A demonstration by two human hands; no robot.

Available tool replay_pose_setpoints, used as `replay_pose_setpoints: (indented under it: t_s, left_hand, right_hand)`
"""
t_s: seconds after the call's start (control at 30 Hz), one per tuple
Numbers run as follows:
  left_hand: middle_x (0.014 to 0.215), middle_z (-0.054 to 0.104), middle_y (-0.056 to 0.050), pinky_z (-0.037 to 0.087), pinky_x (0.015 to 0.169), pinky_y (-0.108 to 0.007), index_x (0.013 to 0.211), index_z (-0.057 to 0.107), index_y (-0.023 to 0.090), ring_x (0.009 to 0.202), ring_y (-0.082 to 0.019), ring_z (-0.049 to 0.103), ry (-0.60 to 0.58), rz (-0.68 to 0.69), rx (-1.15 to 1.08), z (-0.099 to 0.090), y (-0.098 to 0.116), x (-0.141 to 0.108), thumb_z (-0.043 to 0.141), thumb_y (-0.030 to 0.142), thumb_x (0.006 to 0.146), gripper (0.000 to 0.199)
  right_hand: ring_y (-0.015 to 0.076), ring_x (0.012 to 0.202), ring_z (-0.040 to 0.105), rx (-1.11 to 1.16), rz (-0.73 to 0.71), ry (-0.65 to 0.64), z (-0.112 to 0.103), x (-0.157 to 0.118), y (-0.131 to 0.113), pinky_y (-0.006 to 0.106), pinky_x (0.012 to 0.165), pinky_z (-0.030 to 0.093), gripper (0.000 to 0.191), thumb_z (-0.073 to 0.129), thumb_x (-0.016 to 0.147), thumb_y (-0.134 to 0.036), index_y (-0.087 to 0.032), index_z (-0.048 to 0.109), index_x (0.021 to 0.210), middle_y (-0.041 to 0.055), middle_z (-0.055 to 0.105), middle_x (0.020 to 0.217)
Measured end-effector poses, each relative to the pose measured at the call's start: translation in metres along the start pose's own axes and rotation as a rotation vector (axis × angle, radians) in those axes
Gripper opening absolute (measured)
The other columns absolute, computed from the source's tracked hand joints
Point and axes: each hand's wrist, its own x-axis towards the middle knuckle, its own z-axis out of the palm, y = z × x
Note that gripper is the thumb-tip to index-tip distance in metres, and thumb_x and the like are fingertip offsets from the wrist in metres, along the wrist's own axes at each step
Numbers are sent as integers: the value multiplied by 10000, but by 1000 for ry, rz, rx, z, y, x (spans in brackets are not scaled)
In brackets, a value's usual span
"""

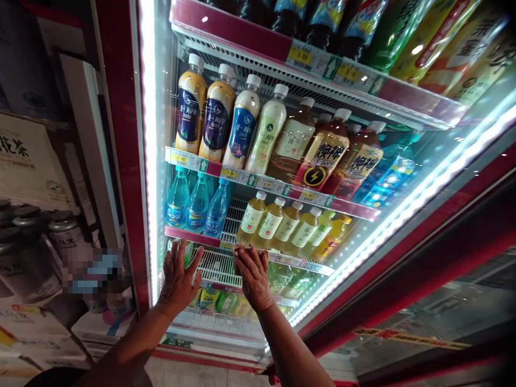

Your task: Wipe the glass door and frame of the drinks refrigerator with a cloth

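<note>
Red-framed cooler [124, 161], bright strip lights [148, 134] down both sides; pale floor [201, 373] below; dim shelving [30, 209] at left.

- Single head camera, sitting above both forearms and looking forward and down into a drinks cooler [117, 129].
- View is tilting sideways; shelf edges are sloping down toward the right.
- Top shelf [278, 45] is lying closest and showing large, lower shelves are shrinking away below, floor [193, 374] is just showing at the bottom edge.
- Cooler is filling the middle at about arm's reach; left hand [180, 279] and right hand [253, 277] are showing lower middle, forearms coming in from the bottom.
- Left edge is catching side shelving [36, 166]; right edge is catching dark glass [435, 301].
</note>
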Motion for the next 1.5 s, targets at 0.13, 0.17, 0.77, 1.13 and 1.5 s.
replay_pose_setpoints:
  t_s: [0.13,0.17,0.77,1.13,1.5]
  left_hand:
    - [1743,-136,-155,265,1202,-746,1652,13,406,1602,-467,-26,-31,-29,13,8,7,1,655,212,897,1010]
    - [1742,-142,-155,269,1197,-750,1652,13,409,1600,-471,-33,-27,-30,17,10,8,1,659,219,896,1012]
    - [1758,-63,-123,216,1256,-676,1657,115,381,1610,-449,21,90,30,35,14,11,3,639,261,917,914]
    - [1756,-101,-96,327,1193,-716,1640,85,447,1603,-466,24,43,1,79,12,16,-1,598,194,930,912]
    - [1759,-51,-105,348,1188,-697,1638,69,461,1604,-444,120,90,-34,133,-1,2,12,616,210,925,933]
  right_hand:
    - [184,1590,299,2,-40,13,-6,11,5,428,1329,159,480,461,977,-73,-256,669,1369,33,714,1391]
    - [180,1592,294,3,-54,17,-6,10,5,423,1330,150,472,451,987,-81,-261,676,1361,23,718,1384]
    - [172,1611,226,38,-156,-3,3,12,-1,394,1344,32,388,506,1047,-260,-268,636,1412,-29,619,1515]
    - [162,1619,194,45,-175,40,1,16,4,383,1353,22,386,502,1058,-279,-265,622,1424,-63,588,1541]
    - [193,1626,163,50,-116,31,2,32,-3,415,1346,1,409,461,1055,-231,-229,609,1437,-40,555,1574]
